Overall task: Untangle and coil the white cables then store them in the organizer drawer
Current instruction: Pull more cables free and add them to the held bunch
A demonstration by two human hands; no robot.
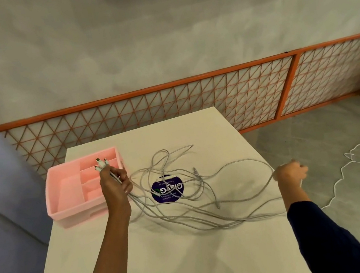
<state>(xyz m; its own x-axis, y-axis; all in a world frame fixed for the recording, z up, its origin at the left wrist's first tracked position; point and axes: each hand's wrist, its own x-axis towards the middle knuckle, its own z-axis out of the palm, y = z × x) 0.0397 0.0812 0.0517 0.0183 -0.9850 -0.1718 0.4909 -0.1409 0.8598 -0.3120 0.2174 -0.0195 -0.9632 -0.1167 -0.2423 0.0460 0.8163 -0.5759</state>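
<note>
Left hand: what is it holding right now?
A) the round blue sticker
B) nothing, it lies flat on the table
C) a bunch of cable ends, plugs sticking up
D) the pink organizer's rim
C: the left hand grips several cables together, and their plugs poke out above its fingers, over the organizer.

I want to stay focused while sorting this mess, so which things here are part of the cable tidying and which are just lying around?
For the job:
white cables, tangled on the table
pink organizer
left hand, gripping the plug ends
right hand, pinching one cable

Just lying about:
round purple sticker
white cord on the floor
orange lattice panel
</note>
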